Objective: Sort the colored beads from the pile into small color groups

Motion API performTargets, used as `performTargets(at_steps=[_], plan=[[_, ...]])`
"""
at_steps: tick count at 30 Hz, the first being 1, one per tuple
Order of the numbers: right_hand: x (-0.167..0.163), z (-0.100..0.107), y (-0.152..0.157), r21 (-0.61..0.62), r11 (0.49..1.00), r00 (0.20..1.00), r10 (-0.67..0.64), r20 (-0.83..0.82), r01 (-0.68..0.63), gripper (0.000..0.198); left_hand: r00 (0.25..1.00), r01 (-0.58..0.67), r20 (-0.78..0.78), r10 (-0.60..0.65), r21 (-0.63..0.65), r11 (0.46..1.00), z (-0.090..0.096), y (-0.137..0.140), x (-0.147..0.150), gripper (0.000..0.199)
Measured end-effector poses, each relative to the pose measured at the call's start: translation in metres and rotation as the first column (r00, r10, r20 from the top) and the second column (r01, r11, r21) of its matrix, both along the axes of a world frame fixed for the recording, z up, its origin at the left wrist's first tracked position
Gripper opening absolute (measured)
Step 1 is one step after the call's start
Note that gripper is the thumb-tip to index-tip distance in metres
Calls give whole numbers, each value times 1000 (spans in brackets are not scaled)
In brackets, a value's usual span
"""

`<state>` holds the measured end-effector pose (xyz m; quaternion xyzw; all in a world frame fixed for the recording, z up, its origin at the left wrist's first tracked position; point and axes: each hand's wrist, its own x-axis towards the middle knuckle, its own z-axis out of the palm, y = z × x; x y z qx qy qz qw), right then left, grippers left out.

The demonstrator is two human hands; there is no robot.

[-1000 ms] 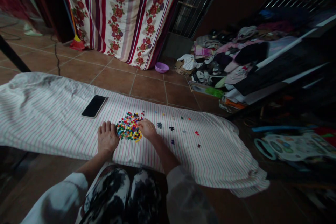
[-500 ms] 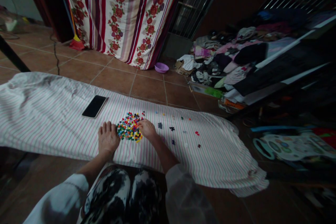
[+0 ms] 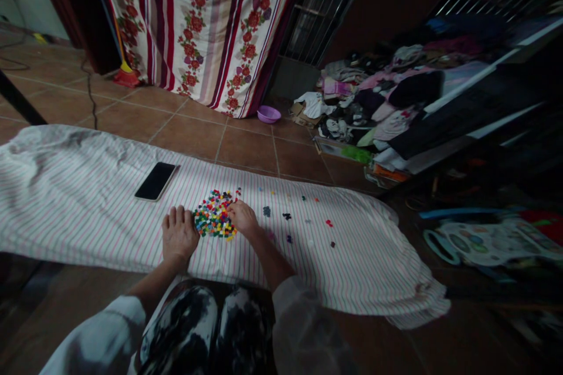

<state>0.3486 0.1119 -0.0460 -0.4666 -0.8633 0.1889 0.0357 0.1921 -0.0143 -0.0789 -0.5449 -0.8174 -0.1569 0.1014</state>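
A heap of small multicoloured cubes (image 3: 214, 215) lies on the striped cloth (image 3: 109, 211). My left hand (image 3: 180, 235) rests flat, fingers stretched out, against the heap's left side. At the heap's right edge is my right hand (image 3: 244, 220), its fingertips pinched together among the pieces; whatever they grip is too small to make out. Right of it, little same-coloured groups are spread apart: grey pieces (image 3: 266, 211), black pieces (image 3: 287, 216), red pieces (image 3: 329, 222), dark blue pieces (image 3: 289, 239) and dark brown pieces (image 3: 332, 244).
A phone (image 3: 156, 181) lies left of the heap on the cloth. Beyond, on the tiled floor, are a purple basin (image 3: 268, 114), a red broom (image 3: 126, 77) and a floral curtain (image 3: 193, 29). Piled clothes (image 3: 373, 94) fill the right back.
My right hand has shifted slightly left, its fingertips a little further over the heap's right edge. My left hand stays flat in place. The whole view has moved slightly.
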Motion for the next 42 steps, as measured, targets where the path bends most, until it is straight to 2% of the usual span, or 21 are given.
performTargets(at_steps=[13,23,42], plan=[[1,-9,0,42,999,1000,26,9,-26,22,1000,1,7,-1,15,1000,-2,0,-1,31],[2,-8,-6,63,998,1000,-4,-5,5,24,1000,-8,0,8,2,1000,5,0,2,30],[8,-28,2,-4,997,967,-75,-245,77,20,1000,-7,-26,7,1,1000,-1,1,0,30]])
